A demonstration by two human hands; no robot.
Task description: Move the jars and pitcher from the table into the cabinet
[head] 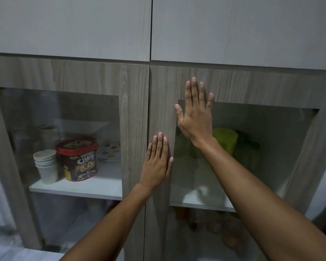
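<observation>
A wood-grain cabinet with two glass-panelled doors fills the view, and both doors are closed. My left hand [157,162] lies flat, fingers together, on the right door's frame [159,102] beside the centre seam. My right hand [195,113] presses flat higher up, across the frame and the corner of the glass. Neither hand holds anything. Behind the right glass, green containers [225,141] stand blurred on the shelf; which are jars and which is the pitcher I cannot tell. No table is in view.
Behind the left door's glass stand a stack of paper cups [46,166], a red-lidded Choco Chips tub [77,159] and a dotted plate [109,151]. Two plain white upper doors [70,25] sit above. Brownish items show dimly on the lower right shelf [224,228].
</observation>
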